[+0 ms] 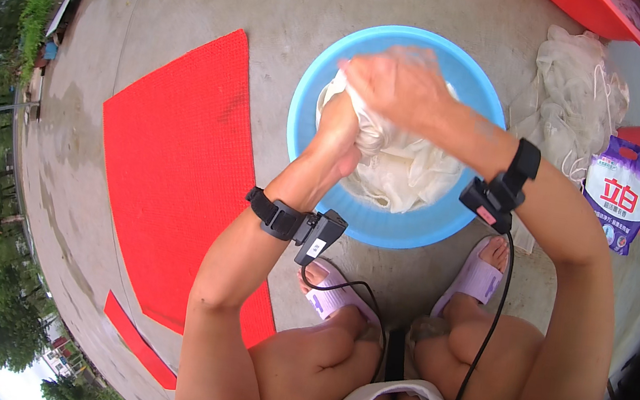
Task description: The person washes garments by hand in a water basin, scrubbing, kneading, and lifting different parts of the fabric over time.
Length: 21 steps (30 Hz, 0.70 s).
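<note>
A round blue plastic basin [389, 234] stands on the concrete before me, with wet white fabric [410, 170] bunched inside it. My left hand [339, 132] is closed around a gathered part of the cloth above the basin. Just beyond it my right hand [398, 82], somewhat blurred, grips the same cloth. Between the two hands the fabric is bunched into tight folds. The fingertips of my left hand are mostly hidden behind the cloth and the right hand.
A red mat [181, 180] lies to the left, with a narrow red strip [140, 340] nearer me. To the right are a heap of sheer white fabric [566, 106] with cords and a purple-and-white detergent bag [621, 193]. A red basin [603, 16] stands at the far right.
</note>
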Motion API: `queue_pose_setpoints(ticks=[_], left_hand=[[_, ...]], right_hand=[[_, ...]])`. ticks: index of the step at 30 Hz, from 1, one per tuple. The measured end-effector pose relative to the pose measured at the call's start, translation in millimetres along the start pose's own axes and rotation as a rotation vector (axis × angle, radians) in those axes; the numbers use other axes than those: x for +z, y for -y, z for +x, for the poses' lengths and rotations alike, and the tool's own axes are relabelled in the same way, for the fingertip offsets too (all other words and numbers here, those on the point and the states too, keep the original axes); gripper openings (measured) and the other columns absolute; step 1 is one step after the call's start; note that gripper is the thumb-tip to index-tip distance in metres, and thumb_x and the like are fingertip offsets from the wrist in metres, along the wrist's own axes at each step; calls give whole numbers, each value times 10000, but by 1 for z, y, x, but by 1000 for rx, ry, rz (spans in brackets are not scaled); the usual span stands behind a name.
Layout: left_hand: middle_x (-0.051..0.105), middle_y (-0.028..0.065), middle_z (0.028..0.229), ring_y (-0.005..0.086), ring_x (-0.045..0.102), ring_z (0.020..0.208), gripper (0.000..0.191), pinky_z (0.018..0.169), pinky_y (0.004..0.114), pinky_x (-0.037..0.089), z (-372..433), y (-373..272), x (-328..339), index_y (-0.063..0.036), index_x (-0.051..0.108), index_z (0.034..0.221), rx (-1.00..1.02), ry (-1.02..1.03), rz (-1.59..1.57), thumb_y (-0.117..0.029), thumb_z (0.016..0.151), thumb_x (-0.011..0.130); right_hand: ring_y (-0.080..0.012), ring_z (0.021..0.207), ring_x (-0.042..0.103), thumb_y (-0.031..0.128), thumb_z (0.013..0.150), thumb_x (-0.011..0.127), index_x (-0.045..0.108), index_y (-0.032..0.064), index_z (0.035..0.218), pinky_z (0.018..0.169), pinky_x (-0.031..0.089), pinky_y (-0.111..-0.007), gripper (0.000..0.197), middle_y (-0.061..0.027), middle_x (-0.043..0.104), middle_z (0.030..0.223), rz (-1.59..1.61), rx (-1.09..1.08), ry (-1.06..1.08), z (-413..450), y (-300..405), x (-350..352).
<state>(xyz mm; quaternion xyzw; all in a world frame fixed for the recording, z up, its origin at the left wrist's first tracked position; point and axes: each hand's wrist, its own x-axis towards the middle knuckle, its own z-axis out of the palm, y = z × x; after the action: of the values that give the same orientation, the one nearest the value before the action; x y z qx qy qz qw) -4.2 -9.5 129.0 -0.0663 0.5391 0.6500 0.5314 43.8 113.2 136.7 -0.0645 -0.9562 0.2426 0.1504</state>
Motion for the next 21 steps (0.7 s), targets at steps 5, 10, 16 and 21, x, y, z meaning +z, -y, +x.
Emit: queue_pose_setpoints(ticks=[5, 10, 16, 21], left_hand=[[631, 61, 1071, 171, 642, 934, 371, 775, 315, 536, 6, -1, -16, -58, 577, 1125, -76, 20, 8, -391, 964, 557], [637, 45, 926, 160, 632, 801, 357, 677, 332, 538, 6, -1, 1, -75, 597, 1033, 10, 25, 95, -421, 958, 553], [633, 70, 1047, 180, 640, 930, 417, 767, 333, 531, 4, -4, -11, -43, 559, 1168, -20, 61, 57, -412, 979, 518], [617, 87, 1110, 181, 624, 1019, 361, 827, 358, 537, 6, -5, 0, -64, 548, 1164, 38, 33, -17, -362, 961, 551]], right_hand=[[-385, 616, 637, 363, 936, 478, 674, 80, 693, 565, 491, -491, 422, -173, 652, 663, 58, -189, -150, -23, 28, 8], [-384, 663, 641, 399, 939, 454, 669, 103, 696, 594, 478, -505, 440, -180, 657, 694, 28, 205, 61, 3, -6, -1], [-369, 641, 644, 422, 933, 461, 680, 129, 720, 579, 473, -506, 423, -151, 653, 661, 135, 4, -31, -16, 24, 0], [-355, 618, 643, 400, 928, 485, 680, 130, 743, 538, 471, -491, 380, -151, 654, 660, 33, 158, -8, -1, -4, -3]])
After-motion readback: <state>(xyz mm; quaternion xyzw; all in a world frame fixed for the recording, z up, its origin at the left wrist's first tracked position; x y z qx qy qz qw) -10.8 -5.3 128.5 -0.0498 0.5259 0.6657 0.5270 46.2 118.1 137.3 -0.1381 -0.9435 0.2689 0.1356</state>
